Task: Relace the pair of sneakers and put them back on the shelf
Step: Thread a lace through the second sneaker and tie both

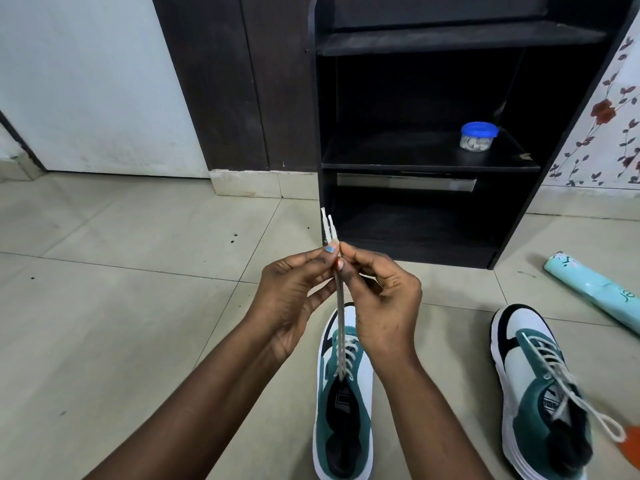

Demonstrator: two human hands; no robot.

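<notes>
The near sneaker (343,403) stands on the tiled floor (138,323) between the person's forearms, toe toward the shelf. Its lace (340,327) is threaded through the eyelets, and both ends rise together to the hands, the 2 tips poking out above the fingers. The left hand (294,299) and the right hand (381,303) meet at the lace, each pinching it between thumb and curled fingertips and holding the ends even and taut.

By the look of it, this shoe is laced but not yet tied. The second sneaker (540,386), off to the right, already appears laced, with a loop trailing off its side. Neither is back on the black shelf (429,161), so knotting and shelving remain.

On the middle board sits 1 small clear tub with a blue lid (478,137), holding pale bits too small to identify. A pale blue roll (595,292) lies on the floor at right.
</notes>
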